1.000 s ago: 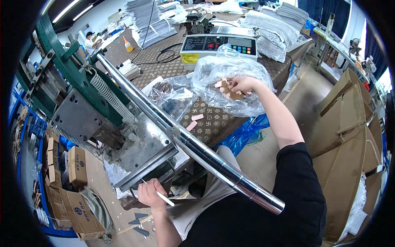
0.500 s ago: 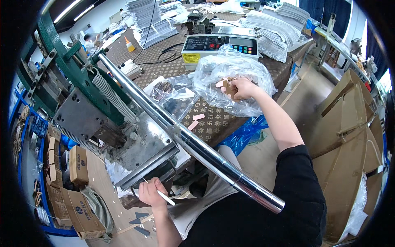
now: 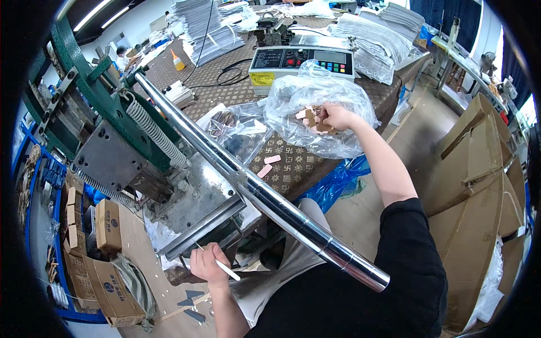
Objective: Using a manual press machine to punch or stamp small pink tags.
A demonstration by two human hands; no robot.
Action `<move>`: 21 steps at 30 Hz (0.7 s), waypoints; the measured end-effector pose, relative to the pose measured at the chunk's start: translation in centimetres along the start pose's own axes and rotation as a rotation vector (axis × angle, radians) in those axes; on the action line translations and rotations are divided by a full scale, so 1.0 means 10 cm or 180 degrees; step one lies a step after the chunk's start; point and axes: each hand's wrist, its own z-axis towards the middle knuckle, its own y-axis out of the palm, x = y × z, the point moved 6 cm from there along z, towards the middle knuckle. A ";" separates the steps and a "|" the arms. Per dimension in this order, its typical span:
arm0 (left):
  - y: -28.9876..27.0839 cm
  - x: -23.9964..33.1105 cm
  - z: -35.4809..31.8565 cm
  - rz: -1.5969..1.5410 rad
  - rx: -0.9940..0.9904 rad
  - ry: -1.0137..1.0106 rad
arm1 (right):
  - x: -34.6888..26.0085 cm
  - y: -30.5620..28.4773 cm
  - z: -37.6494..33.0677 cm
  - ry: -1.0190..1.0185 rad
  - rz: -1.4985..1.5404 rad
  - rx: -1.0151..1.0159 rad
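In my left hand (image 3: 208, 263), closed below the front edge of the press, is a slim white stick-like tool (image 3: 227, 270); its thin tip pokes out past my fingers. My right hand (image 3: 337, 116) reaches into an open clear plastic bag (image 3: 360, 101) on the table. Its fingers are drawn together at a heap of small pink and brown pieces (image 3: 311, 119); whatever they pinch is hidden. Two pink rectangular pieces (image 3: 272, 159) lie loose on the patterned cloth between the bag and the press (image 3: 194, 194).
The press's long chrome lever (image 3: 282, 208) slants across in front of me. Behind the bag stands a control box (image 3: 301, 63) with buttons. Paper stacks (image 3: 372, 45) fill the table's far side. Cardboard (image 3: 473, 191) leans at right; cartons (image 3: 108, 225) stand on the left.
My right hand has lifted slightly and shifted within the bag, uncovering more of the pink and brown pieces. The left hand and its tool have stayed put.
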 end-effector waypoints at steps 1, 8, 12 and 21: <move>0.00 0.00 0.00 0.0012 -0.0004 0.0007 | 0.00 -0.01 -0.01 0.0100 0.0122 -0.0038; 0.00 0.01 0.00 -0.0005 -0.0006 0.0023 | 0.06 -0.07 0.00 0.0348 0.0838 -0.0121; 0.00 0.00 -0.01 -0.0006 -0.0002 0.0028 | 0.00 -0.15 -0.01 0.0341 0.0985 -0.0314; -0.01 0.01 0.01 0.0022 -0.0043 -0.0020 | -0.15 -0.01 -0.17 0.0067 -0.0162 -0.0661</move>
